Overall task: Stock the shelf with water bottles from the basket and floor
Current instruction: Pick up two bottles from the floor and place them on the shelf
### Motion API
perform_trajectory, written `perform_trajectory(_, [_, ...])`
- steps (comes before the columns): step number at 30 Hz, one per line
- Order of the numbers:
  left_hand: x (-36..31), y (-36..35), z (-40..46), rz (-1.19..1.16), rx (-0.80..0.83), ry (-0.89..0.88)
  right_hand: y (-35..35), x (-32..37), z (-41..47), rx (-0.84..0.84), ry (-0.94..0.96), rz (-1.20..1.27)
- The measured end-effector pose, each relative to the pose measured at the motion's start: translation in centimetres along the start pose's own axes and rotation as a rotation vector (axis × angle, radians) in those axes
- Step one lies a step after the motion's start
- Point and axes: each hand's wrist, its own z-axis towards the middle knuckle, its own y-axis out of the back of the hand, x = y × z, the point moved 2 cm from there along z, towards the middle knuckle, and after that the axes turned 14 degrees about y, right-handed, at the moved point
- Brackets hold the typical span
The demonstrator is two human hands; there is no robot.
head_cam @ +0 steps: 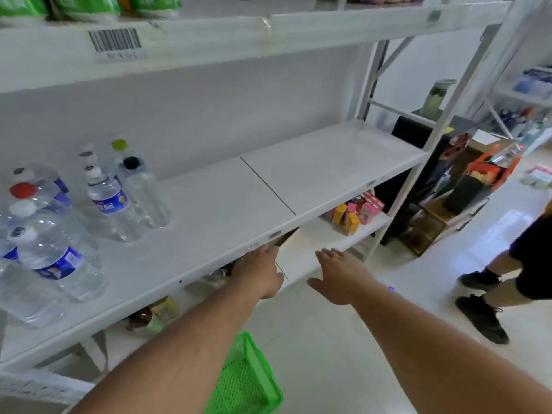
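Green basket (248, 380) sits below; both hands, left hand (258, 274) and right hand (339, 274), are spread and hold nothing; a careless reach could topple the water bottles (110, 195).

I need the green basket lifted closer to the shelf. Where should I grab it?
Grip the green basket by its top rim at the near corner, coming from above. Only that rim and the mesh wall show beside the left forearm; no handle is visible. Both the left hand and right hand are free.

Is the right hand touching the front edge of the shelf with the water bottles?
Apart. The head view shows the right hand open below and in front of the shelf edge, with the lower shelf visible between them.
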Motion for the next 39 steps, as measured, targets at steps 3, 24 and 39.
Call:
perform_trajectory(3, [-4.8,-2.3,0.2,0.019,0.058,-0.045,-1.5,-4.2,-3.0,0.024,-0.077,0.036])
perform_trajectory(24, [-31.9,-13.6,3.5,0.092,0.340,-0.047,-7.1,-32.9,-13.6,0.169,-0.307,0.245])
perform_trajectory(39, [-39.6,-16.2,18.2,-0.097,0.432,0.091,-4.9,-47.1,-3.2,0.319,-0.287,0.151])
